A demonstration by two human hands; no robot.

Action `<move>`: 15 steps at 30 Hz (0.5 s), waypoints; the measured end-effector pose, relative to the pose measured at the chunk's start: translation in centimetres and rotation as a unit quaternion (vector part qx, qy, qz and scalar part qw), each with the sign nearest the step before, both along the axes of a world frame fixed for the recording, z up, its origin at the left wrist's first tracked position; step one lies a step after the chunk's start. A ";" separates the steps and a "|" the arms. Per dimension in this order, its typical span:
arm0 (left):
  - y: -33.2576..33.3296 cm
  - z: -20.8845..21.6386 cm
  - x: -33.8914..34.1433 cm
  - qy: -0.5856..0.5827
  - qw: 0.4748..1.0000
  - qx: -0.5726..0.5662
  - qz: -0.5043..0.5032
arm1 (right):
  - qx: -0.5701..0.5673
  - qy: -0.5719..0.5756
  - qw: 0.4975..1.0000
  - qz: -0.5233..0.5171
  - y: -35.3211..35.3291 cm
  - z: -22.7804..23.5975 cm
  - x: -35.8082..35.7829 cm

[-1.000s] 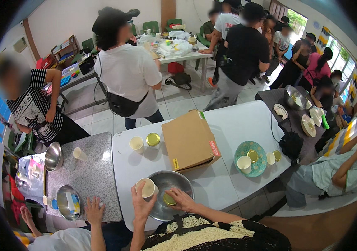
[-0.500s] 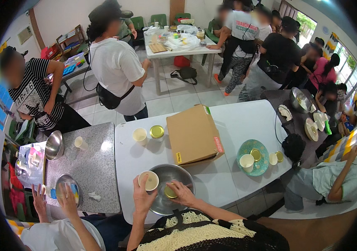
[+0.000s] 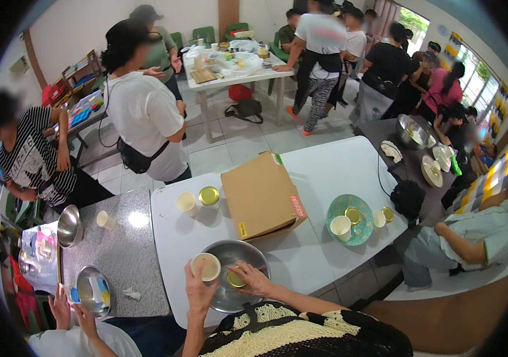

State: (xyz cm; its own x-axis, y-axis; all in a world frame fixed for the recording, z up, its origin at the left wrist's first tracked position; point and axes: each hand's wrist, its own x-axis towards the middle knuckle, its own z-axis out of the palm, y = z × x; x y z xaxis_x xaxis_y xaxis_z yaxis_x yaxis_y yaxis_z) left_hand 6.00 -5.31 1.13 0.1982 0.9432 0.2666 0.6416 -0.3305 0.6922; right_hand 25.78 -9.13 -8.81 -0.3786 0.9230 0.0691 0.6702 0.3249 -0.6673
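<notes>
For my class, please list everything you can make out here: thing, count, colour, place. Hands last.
Front table: one, white, centre
Cardboard box: one, brown, front table
Large bowl: one, silver, below hands
Cups: at least five, off-white, left hand, front table, plate, grey table
Gold lids: four, gold, right hand, beside box, on and beside plate
Plate: one, teal, front table's right
Grey table: one, speckled, left
Smaller bowls: two, silver, grey table
Side table: one, dark, right
Chairs: several, green, background
People: several, varied clothing, around room
Left hand: one, bare, holding cup
Right hand: one, bare, on gold lid
</notes>
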 end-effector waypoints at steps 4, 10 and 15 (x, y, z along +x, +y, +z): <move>-0.4 0.4 0.2 -0.009 1.000 0.008 -0.025 | -0.003 0.005 1.000 -0.009 -0.1 -0.3 -0.2; -0.9 -0.8 0.3 -0.024 0.998 -0.023 -0.052 | 0.004 0.008 1.000 -0.013 -0.2 -1.4 -0.2; -0.7 -0.2 0.2 0.002 1.000 0.005 -0.020 | -0.016 0.010 1.000 -0.003 0.1 -1.8 -0.2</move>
